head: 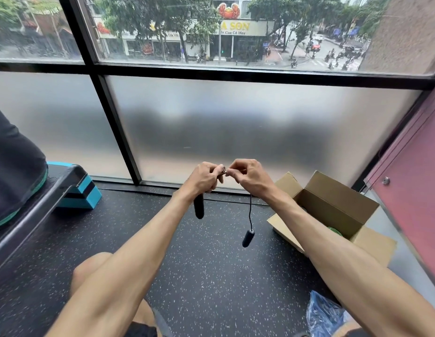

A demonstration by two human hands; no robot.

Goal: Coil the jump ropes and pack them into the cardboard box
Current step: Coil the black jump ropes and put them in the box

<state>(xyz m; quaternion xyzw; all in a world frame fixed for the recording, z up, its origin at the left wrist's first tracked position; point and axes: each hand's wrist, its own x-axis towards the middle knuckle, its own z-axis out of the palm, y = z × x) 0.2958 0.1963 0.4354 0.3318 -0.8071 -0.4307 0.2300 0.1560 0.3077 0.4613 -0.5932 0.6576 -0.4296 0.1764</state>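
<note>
I hold a black jump rope up in front of the frosted window. My left hand (204,177) grips one black handle (198,207), which points down below the fist, together with a small bundle of cord. My right hand (248,176) pinches the thin cord beside it. The cord (250,210) drops from my right hand to the second black handle (247,238), which dangles free above the floor. The open cardboard box (333,203) stands on the floor to the right, flaps spread. Something green (334,230) shows inside it.
A black and teal aerobic step (75,188) sits at the left with a dark bag (14,171) on it. A blue plastic bag (323,312) lies at bottom right. A pink wall (411,181) bounds the right side. My knee (92,266) is below.
</note>
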